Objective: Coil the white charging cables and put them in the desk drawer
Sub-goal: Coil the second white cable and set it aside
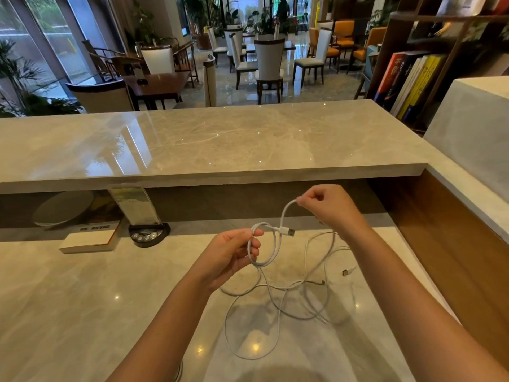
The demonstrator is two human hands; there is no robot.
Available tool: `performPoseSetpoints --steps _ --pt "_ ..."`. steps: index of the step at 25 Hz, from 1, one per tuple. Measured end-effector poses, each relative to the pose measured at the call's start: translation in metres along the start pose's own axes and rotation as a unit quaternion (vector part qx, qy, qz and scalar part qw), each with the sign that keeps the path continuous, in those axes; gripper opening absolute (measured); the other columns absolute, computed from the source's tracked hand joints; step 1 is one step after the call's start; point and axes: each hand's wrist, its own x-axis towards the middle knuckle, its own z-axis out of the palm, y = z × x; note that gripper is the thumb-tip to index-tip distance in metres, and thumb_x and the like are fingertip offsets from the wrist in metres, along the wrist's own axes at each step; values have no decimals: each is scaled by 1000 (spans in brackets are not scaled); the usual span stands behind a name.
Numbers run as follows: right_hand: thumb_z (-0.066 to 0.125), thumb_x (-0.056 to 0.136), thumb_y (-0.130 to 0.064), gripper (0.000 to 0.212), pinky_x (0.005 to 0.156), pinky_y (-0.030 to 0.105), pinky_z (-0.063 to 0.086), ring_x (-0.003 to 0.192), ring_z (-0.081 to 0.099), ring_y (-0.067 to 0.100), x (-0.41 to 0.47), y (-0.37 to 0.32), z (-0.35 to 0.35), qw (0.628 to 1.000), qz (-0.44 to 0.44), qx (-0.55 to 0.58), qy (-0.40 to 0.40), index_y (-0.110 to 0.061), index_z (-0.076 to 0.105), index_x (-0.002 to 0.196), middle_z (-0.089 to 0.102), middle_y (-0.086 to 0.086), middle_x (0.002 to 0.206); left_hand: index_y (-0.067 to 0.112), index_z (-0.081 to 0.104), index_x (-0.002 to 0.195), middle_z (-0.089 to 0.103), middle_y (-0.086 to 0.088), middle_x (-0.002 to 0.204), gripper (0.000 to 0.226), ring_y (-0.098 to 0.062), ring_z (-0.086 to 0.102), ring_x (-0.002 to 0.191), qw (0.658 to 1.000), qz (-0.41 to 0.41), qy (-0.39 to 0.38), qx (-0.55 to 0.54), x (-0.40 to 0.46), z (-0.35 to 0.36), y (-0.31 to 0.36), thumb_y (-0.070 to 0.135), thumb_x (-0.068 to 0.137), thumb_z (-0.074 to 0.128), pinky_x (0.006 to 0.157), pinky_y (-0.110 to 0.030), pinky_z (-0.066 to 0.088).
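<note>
Cable in hand: white charging cable point(271, 252), one small loop formed, held above the bench between both hands.
USB-A plug point(287, 231): sticks out to the right at the top of the loop, just beside the crossing point.
Left hand point(228, 255): fingers curled around the left side of the loop, pinching it closed; loop hangs to the right of the palm.
Right hand point(327, 206): raised higher than the left, fingers closed in a pinch on the cable strand, which runs down from it to the plug area.
Loose cable: remaining length trails down from the loop onto the bench point(82, 299), lying in wide untidy curves between the forearms.
Second cable point(319, 260): thinner white run on the bench under the right wrist, tangled across the first; cannot tell exactly where one ends and the other starts.
Loose plugs: one small connector point(321, 282) and one USB plug point(346, 272) lying flat on the bench, right of the tangle.
Bench surface: pale glossy marble, raised counter ledge point(209, 144) behind it.
Left rear of bench: book point(88, 239) lying flat, black oval button unit point(148, 235) just beside it with a clear upright sign holder point(135, 205) in it.
Drawer: not visible.
</note>
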Motion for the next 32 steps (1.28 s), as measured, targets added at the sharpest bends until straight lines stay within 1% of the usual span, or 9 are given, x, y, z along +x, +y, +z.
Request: performPoseSetpoints --steps 5,10,14,17,22,26,28,30,32 --pt "47 93 -12 26 56 18 39 60 48 3 -38 -17 30 992 -98 27 -69 -20 68 106 60 -7 76 1 65 98 71 -6 73 20 -11 67 64 996 22 50 -75 3 3 -8 10 94 47 63 -21 57" --pt "59 86 -16 21 57 7 39 66 48 -2 -66 8 64 959 -267 -76 47 -19 70 104 60 -7 85 1 66 104 73 -12 92 24 -16 70 84 992 39 8 -121 1 8 -9 11 94 46 75 -26 58" --pt "58 86 -22 22 45 22 50 56 55 11 -74 24 74 926 -321 -163 114 -18 68 105 61 0 82 4 69 93 74 -13 92 28 -19 72 85 985 25 13 -170 -1 13 -11 10 96 42 73 -27 58" --pt "61 85 -17 32 45 22 48 53 54 12 -75 32 80 907 -340 -228 102 -18 62 117 60 0 79 3 66 95 74 -12 88 25 -18 72 84 985 40 22 -167 1 13 -12 9 96 42 77 -30 58" --pt "53 91 -24 15 63 12 45 70 60 3 -73 40 64 984 -172 -11 -55 -21 66 98 62 -14 72 6 58 88 65 -5 65 23 -12 68 62 960 75 30 -269 9 3 -4 8 97 38 65 -28 58" --pt "47 95 -31 19 78 22 37 78 56 5 -60 54 43 939 -207 -238 -138 -25 64 92 63 -13 81 7 57 87 56 -2 57 13 -7 58 53 949 99 10 -298 9 -9 1 10 86 44 64 -25 57" --pt "46 96 -26 20 74 23 43 74 56 7 -56 51 29 946 -170 -219 -168 -23 66 94 64 -10 80 7 58 85 55 -1 56 13 -6 57 51 941 105 13 -322 10 -16 4 11 83 46 61 -24 57" --pt "50 94 -21 21 59 18 46 59 53 5 -50 43 6 964 -67 -79 -244 -18 70 88 59 -11 65 7 59 86 54 0 57 16 -5 56 49 940 102 7 -325 10 -22 7 11 86 43 58 -21 56" --pt "54 92 -22 19 52 17 45 52 50 7 -37 39 -14 947 6 -73 -312 -17 71 82 56 -8 57 7 59 87 53 1 57 22 -4 53 48 949 88 -17 -303 9 -23 8 11 93 38 54 -19 54"
